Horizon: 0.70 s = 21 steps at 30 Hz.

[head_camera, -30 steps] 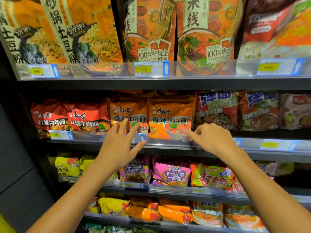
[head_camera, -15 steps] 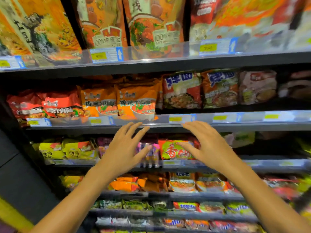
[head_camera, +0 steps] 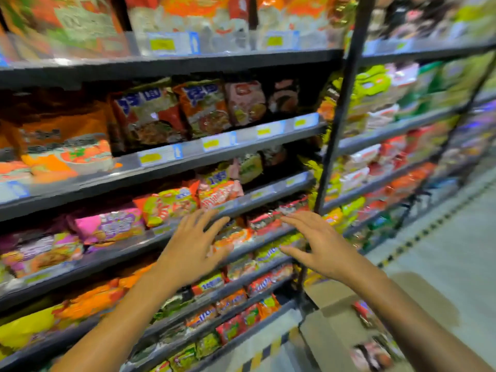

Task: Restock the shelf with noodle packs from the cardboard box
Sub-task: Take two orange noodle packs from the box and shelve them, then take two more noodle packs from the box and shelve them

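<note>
Two hands: left hand (head_camera: 192, 245) and right hand (head_camera: 320, 247), each grip open with fingers spread, holding nothing, in front of the shelf (head_camera: 171, 162).
Shelf stock: noodle packs (head_camera: 166, 204) in blurred rows.
Cardboard box (head_camera: 346, 326): on floor (head_camera: 442, 251), near right, packs inside.

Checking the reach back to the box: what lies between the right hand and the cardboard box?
Head view: nothing; the right hand hovers empty above the cardboard box, bare air between, blurred shelves behind.
</note>
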Each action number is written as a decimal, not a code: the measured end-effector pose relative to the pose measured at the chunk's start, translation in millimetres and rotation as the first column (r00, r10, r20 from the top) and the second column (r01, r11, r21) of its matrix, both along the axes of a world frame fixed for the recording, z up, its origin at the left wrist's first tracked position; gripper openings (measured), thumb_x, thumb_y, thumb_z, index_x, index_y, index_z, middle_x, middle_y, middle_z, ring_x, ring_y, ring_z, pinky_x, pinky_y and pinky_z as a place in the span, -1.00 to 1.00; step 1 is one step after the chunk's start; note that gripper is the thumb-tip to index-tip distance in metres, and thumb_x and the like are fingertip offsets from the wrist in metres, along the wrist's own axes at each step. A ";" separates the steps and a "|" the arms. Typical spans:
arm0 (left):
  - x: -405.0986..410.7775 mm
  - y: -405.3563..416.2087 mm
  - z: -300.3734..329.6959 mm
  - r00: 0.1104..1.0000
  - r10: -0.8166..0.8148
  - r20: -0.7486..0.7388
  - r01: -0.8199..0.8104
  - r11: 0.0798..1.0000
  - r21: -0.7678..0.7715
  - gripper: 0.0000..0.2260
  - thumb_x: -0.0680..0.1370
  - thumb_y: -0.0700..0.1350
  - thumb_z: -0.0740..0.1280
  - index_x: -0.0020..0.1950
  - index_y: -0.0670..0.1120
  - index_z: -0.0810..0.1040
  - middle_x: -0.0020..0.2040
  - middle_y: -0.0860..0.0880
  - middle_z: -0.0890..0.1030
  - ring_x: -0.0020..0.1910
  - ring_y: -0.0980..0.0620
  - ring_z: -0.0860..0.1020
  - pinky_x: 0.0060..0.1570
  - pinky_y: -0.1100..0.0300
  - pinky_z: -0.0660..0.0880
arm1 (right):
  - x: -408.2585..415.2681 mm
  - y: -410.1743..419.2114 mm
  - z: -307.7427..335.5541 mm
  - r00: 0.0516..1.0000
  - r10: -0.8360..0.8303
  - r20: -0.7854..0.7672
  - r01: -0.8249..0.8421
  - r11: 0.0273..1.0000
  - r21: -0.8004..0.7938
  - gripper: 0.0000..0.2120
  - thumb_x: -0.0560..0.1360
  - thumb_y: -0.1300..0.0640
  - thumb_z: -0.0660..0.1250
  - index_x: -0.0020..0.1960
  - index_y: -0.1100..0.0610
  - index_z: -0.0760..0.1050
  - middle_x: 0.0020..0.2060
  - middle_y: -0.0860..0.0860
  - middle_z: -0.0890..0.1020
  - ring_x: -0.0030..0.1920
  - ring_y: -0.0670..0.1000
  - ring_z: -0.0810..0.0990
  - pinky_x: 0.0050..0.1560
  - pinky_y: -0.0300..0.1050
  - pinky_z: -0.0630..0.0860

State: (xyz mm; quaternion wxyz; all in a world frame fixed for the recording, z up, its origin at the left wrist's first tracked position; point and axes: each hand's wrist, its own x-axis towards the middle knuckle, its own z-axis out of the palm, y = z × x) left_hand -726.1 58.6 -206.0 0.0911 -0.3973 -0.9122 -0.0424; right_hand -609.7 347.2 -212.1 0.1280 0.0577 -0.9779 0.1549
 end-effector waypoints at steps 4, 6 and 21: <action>32.9 49.3 -45.6 0.986 -0.143 0.087 0.141 0.990 0.028 -0.44 0.57 0.28 0.11 0.39 -0.06 0.49 0.36 -0.14 0.49 0.30 -0.26 0.46 0.32 -0.16 0.39 | 83.1 30.2 -26.4 0.979 -0.176 0.098 0.180 0.983 -0.037 -0.34 0.51 -0.34 0.20 0.42 0.09 0.46 0.34 0.07 0.53 0.39 0.09 0.39 0.48 -0.23 0.12; 55.6 77.9 -67.4 0.967 -0.206 0.152 0.206 0.978 0.015 -0.43 0.60 0.30 0.06 0.36 -0.07 0.49 0.29 -0.19 0.54 0.23 -0.30 0.51 0.23 -0.18 0.47 | 125.6 51.2 -34.1 0.951 -0.268 0.153 0.275 0.961 -0.027 -0.32 0.51 -0.35 0.20 0.45 0.07 0.42 0.39 0.05 0.49 0.43 0.10 0.37 0.46 -0.21 0.13; 210.4 344.5 -111.6 0.840 -0.455 0.294 0.497 0.864 -0.084 -0.07 0.38 0.53 -0.38 0.56 0.09 0.21 0.55 -0.01 0.25 0.54 -0.08 0.17 0.50 -0.04 0.14 | 377.5 247.4 -95.6 0.743 -0.623 0.244 0.650 0.759 -0.040 -0.34 0.50 -0.32 0.26 0.47 0.02 0.38 0.39 0.00 0.48 0.42 0.09 0.38 0.43 -0.11 0.25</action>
